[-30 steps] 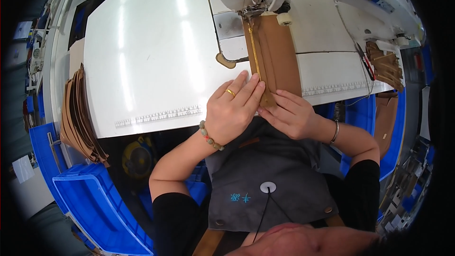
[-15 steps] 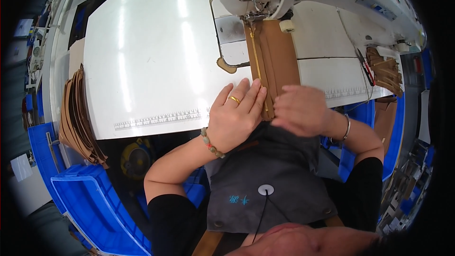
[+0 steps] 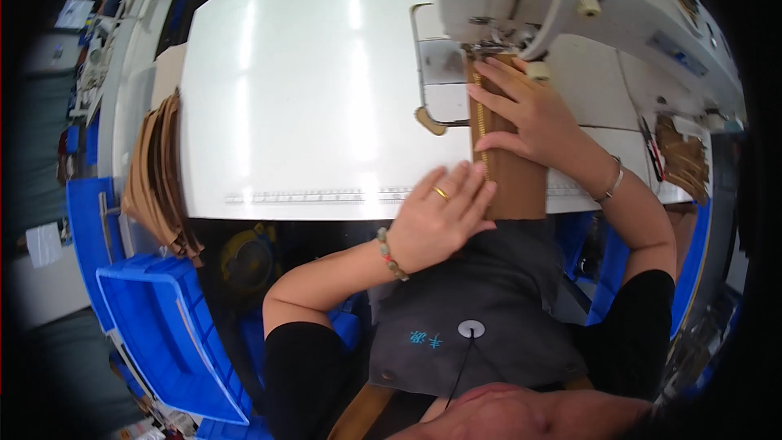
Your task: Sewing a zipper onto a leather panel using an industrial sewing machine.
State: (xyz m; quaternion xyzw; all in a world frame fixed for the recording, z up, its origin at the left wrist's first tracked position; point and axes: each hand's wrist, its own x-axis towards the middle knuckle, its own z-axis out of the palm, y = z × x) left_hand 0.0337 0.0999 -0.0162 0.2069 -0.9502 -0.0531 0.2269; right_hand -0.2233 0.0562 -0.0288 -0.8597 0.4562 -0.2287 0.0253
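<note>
A brown flat panel lies on the white table under the sewing machine's presser foot area. Along its left side runs a gold-toothed zipper. My right hand rests on the panel's upper part, fingers spread toward the zipper close below the presser foot. At the panel's lower left edge, my left hand lies with fingers extended, the fingertips touching the zipper's near end. Neither hand is closed around anything. The needle is too small to make out.
Stacked brown pieces hang over the table's left edge, above a blue bin. To the right lie red-and-black thread snips and more brown pieces. A ruler strip runs along the front edge.
My right hand has moved up from the panel's near end and spread flat near the presser foot. The panel's near end now lies flatter and wider. The whole view has shifted slightly.
</note>
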